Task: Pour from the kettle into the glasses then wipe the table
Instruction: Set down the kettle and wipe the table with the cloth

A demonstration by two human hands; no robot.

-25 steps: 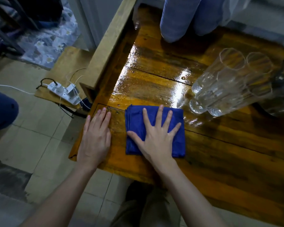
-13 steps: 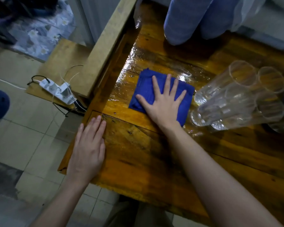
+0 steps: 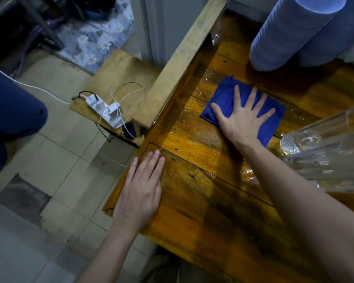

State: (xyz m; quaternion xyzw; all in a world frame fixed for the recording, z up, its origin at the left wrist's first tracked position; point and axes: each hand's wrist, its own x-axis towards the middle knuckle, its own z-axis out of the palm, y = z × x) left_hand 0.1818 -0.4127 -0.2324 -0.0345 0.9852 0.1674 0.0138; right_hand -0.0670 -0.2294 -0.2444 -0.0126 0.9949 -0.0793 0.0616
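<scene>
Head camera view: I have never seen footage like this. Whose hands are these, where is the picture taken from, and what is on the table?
There is no machine here. A person wears one wide-angle camera on the head, looking down at their own bare hands. The right hand presses flat, fingers spread, on a folded blue cloth, wiping the wet wooden table. The left hand lies flat near the table's left edge and holds nothing. Clear glasses stand at the right. No kettle shows. A power strip lies on a low board beside the table.

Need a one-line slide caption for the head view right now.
Right hand presses a blue cloth flat on the wet wooden table; left hand braces its edge.
</scene>
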